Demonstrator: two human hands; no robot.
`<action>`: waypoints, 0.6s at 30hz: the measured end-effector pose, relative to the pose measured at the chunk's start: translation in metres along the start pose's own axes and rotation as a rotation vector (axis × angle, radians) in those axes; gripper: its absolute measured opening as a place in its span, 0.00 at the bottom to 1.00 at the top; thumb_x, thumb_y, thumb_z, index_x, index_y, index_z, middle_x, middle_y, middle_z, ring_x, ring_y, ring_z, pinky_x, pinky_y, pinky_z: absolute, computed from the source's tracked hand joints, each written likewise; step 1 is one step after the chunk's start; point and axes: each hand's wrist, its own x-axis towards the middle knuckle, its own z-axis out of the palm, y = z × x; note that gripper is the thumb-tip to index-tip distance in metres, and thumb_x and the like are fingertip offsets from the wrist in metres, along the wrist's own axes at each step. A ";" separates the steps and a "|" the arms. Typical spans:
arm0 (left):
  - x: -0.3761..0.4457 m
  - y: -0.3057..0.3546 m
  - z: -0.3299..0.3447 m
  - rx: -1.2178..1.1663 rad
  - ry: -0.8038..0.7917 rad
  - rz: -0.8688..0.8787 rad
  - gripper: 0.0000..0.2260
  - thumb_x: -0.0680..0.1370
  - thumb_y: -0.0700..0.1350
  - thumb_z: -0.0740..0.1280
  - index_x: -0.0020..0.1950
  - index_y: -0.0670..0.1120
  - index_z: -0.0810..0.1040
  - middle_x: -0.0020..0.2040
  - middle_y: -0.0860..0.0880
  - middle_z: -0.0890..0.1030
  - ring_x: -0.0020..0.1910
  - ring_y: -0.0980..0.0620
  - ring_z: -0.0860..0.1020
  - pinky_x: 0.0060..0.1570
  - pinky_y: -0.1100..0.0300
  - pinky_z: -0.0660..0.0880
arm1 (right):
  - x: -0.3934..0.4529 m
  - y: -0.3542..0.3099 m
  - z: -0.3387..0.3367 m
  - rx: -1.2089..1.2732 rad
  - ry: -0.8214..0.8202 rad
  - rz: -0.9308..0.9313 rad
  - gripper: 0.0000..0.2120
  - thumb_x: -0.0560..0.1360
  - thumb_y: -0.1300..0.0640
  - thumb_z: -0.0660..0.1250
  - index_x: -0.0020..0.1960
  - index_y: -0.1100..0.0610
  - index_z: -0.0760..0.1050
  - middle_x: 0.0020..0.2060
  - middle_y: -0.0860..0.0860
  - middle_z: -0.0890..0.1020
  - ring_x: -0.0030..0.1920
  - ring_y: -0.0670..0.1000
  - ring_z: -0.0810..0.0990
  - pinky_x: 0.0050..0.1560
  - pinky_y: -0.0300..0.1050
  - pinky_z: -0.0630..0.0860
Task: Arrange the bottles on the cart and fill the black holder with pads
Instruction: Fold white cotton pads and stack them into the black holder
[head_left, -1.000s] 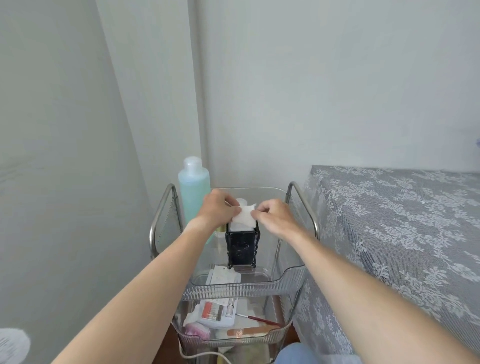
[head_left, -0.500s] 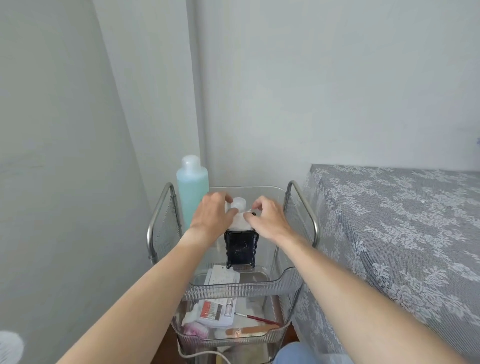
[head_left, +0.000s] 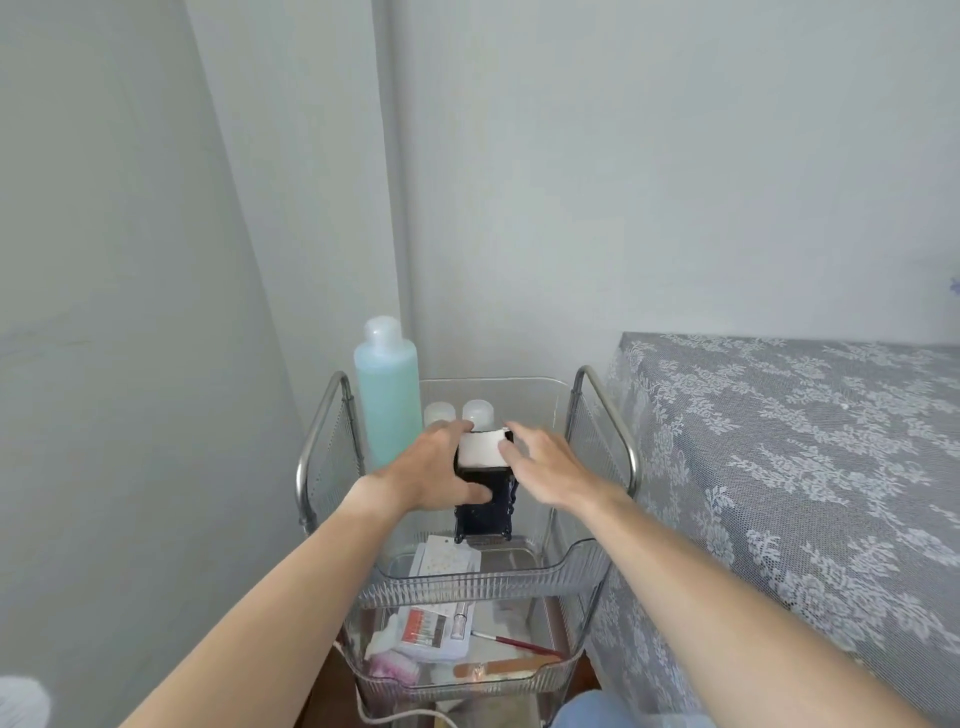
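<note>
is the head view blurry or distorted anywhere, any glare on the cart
Head view: soft, even daylight and no hard shadows; wide-angle bending stretches the forearms at the bottom edge; the clear top tray shows faint sheen, not glare; the white pads look washed out, their edges soft.

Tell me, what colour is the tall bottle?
Pale blue-green tall bottle, clear in the head view.
</note>
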 end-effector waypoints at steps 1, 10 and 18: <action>0.001 -0.001 0.003 0.019 0.007 0.001 0.42 0.68 0.52 0.76 0.77 0.46 0.60 0.73 0.46 0.67 0.72 0.46 0.67 0.68 0.55 0.67 | -0.002 0.001 0.000 -0.013 0.001 -0.006 0.29 0.81 0.42 0.50 0.78 0.54 0.57 0.76 0.55 0.63 0.76 0.55 0.60 0.73 0.56 0.59; 0.024 0.030 0.018 0.244 0.071 0.089 0.27 0.76 0.49 0.69 0.72 0.43 0.65 0.69 0.45 0.70 0.67 0.41 0.70 0.64 0.47 0.70 | -0.011 0.019 -0.008 -0.113 0.184 0.007 0.24 0.83 0.48 0.50 0.73 0.62 0.64 0.69 0.59 0.71 0.69 0.58 0.69 0.68 0.52 0.65; 0.060 0.048 0.041 0.565 0.155 0.036 0.31 0.81 0.55 0.61 0.77 0.41 0.55 0.74 0.45 0.65 0.69 0.41 0.67 0.67 0.50 0.65 | 0.004 0.021 -0.008 -0.424 0.284 -0.074 0.27 0.75 0.61 0.60 0.73 0.65 0.59 0.66 0.59 0.72 0.67 0.57 0.69 0.68 0.50 0.65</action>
